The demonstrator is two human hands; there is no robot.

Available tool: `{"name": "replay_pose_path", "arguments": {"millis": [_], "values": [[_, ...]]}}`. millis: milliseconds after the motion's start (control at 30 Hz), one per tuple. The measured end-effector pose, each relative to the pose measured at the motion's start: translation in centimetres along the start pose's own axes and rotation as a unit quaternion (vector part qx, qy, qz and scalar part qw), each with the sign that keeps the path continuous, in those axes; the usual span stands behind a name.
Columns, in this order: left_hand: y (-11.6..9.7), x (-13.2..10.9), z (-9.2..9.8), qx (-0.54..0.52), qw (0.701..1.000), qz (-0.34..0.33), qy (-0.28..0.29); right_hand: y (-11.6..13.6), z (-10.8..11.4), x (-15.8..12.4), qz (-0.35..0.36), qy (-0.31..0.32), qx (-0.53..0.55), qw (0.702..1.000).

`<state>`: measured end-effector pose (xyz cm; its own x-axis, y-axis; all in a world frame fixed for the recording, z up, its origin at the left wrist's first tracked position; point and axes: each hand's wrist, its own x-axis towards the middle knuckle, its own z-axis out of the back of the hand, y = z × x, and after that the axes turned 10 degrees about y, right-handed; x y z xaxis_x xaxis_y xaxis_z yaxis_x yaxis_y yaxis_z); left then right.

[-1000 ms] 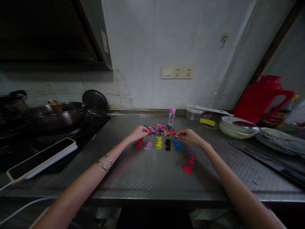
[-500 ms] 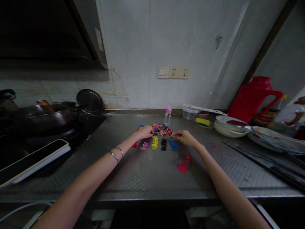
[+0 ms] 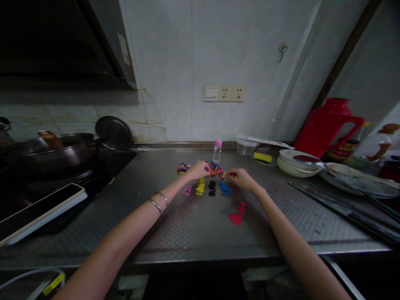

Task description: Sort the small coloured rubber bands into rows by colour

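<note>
A mixed heap of small coloured loops, which look like rubber bands, lies on the metal counter. My left hand reaches over the heap's left part, fingers pinched down at the loops. At the heap's right edge my right hand is pinched too, its fingertips touching or close to the loops. What either pinch holds is too small to tell. In front lie sorted groups: pink loops, yellow loops, black loops and blue loops. A smaller mixed cluster sits left of my left hand.
A clear bottle with a pink cap stands behind the heap. Nearer me lies a red jagged piece. Bowls, a yellow sponge, a red thermos and a knife are at right; a pan and phone-like slab at left.
My left hand has moved right across the heap, uncovering the mixed cluster at its left. Red loops beside the pink ones are now hidden by my left forearm. The right hand stays at the heap's edge.
</note>
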<state>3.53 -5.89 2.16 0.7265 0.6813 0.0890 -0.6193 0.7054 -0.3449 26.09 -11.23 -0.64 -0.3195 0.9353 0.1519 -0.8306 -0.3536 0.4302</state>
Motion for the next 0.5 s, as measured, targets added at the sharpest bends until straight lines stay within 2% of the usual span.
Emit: {"name": "replay_pose_path", "arguments": {"millis": [100, 233, 367, 500], "values": [[-2.4, 0.6, -0.7, -0.019, 0.999, -0.037, 0.022, -0.1, -0.2, 0.0, -0.002, 0.005, -0.003, 1.0], [-4.5, 1.1, -1.7, -0.017, 0.998, -0.025, 0.049, -0.1, -0.4, -0.1, -0.006, 0.0, -0.011, 1.0], [-4.6, 1.4, -2.5, -0.024, 0.997, -0.025, 0.074, 0.2, -0.4, -0.2, -0.018, -0.006, -0.02, 1.0], [-3.4, 1.2, -2.5, -0.064, 0.996, -0.034, 0.054, 1.0, -0.6, -0.4, -0.06, -0.011, -0.049, 0.997]]}}
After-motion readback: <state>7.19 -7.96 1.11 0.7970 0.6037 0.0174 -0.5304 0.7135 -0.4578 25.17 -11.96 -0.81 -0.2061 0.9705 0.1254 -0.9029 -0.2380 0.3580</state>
